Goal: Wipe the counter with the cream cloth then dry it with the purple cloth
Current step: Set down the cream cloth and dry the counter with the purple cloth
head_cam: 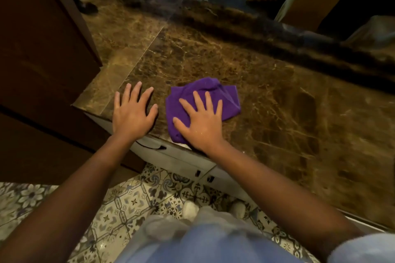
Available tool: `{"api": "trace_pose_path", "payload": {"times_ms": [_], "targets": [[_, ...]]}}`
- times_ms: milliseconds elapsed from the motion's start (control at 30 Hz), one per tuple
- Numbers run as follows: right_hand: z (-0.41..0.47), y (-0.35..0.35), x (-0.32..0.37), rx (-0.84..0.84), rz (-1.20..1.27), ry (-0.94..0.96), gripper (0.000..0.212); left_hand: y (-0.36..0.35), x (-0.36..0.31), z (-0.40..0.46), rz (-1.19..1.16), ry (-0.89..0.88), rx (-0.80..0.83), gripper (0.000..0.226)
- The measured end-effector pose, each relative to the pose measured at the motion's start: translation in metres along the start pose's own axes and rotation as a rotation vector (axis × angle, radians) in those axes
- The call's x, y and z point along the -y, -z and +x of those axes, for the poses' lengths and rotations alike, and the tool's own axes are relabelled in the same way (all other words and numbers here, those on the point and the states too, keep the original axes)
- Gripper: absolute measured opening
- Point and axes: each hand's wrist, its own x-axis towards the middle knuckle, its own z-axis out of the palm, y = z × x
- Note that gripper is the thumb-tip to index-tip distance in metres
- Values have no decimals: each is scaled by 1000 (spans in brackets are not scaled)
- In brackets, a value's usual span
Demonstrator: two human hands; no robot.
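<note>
Patterned floor tiles (119,205) down below, then the hands at the near counter (277,102) edge. Left hand (132,113) is flat w/ fingers spread, palm on bare marble, holding nothing. Right hand (201,121) also flat and spread, pressing on the purple cloth (222,96). Cloth's rumpled, loosely folded, hanging a bit over the front edge, just right of the left hand. Dark wood cabinet (42,49) further left.
</note>
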Motion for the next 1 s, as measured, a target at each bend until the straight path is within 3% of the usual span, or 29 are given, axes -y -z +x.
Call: {"api": "trace_pose_path", "payload": {"times_ms": [267, 567, 733, 833, 1000], "targets": [[-118, 16, -82, -3, -51, -61, 70, 12, -16, 6, -81, 45, 155, 54], [-125, 50, -251, -146, -138, -612, 75, -10, -43, 4, -66, 24, -10, 55], [-67, 67, -281, -228, 1, -800, 86, -10, -44, 5, -67, 18, -32, 55], [-46, 64, -261, -191, 35, -747, 84, -8, -45, 5, -78, 23, -27, 55], [-65, 57, -191, -6, 36, -327, 98, -8, -44, 4, -91, 23, -36, 55]]}}
